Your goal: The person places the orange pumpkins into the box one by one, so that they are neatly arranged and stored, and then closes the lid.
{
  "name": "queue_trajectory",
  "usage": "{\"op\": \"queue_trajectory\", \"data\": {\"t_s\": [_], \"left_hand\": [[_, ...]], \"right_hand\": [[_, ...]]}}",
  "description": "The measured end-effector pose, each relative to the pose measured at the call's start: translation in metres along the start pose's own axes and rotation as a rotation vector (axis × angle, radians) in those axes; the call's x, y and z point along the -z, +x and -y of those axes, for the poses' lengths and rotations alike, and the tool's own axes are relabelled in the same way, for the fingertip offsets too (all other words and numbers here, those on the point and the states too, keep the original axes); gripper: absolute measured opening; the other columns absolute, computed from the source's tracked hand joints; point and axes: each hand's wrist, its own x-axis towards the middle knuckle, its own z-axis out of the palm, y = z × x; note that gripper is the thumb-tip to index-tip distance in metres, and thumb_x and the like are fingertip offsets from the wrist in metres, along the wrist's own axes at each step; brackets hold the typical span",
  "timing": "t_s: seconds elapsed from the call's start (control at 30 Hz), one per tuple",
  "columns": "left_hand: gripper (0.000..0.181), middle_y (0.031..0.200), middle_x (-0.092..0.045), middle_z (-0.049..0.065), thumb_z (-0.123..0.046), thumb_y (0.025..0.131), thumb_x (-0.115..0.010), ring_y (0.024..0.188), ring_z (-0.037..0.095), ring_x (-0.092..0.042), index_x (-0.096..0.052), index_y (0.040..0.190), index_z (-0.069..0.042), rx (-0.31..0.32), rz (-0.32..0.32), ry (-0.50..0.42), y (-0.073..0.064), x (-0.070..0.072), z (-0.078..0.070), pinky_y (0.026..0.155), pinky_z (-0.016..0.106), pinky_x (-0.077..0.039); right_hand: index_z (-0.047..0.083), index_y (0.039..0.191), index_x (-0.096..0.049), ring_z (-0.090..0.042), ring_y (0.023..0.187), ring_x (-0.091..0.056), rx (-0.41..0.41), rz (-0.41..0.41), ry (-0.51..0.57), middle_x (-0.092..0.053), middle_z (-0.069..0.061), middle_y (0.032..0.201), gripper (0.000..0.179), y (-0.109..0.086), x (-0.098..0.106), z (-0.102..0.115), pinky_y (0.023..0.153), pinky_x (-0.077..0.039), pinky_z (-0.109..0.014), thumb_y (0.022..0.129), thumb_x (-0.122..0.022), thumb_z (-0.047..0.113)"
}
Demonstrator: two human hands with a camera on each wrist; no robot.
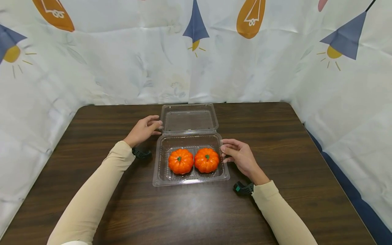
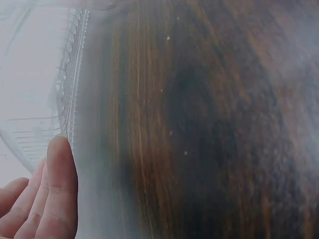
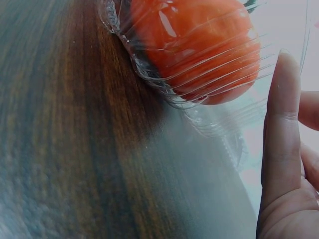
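My forearms, in cream sleeves, reach forward and slant inward from either side over the dark wood-grain table. My left arm extends farther: the left hand is at the left edge of the clear lid, near the hinge, its fingers loosely bent, moderately spread and gripping nothing. My right hand sits nearer me, at the right rim of the clear plastic base, thumb nearly straight, fingers relaxed with a narrow gap between; I cannot tell how firmly they touch. The lid lies folded back behind the base. Inside the base, two orange mini pumpkins with green stems sit side by side. A black strap shows at each wrist.
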Motion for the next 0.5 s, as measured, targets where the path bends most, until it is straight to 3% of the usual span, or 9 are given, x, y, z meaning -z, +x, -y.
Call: {"op": "queue_trajectory", "data": {"t_s": [0.5], "left_hand": [[0.066, 0.159, -0.045, 0.027, -0.033, 0.111, -0.046, 0.141, 0.043, -0.053, -0.023, 0.163, 0.000, 0.016, 0.014, -0.108, 0.0048, -0.0054, 0.0036, 0.105, 0.036, -0.057]], "right_hand": [[-0.009, 0.138, -0.055, -0.010, 0.076, -0.067, -0.005, -0.008, 0.005, -0.073, 0.006, 0.096, 0.043, 0.0002, -0.0008, 0.0021, 0.066, -0.064, -0.026, 0.100, -0.067, 0.008]]}}
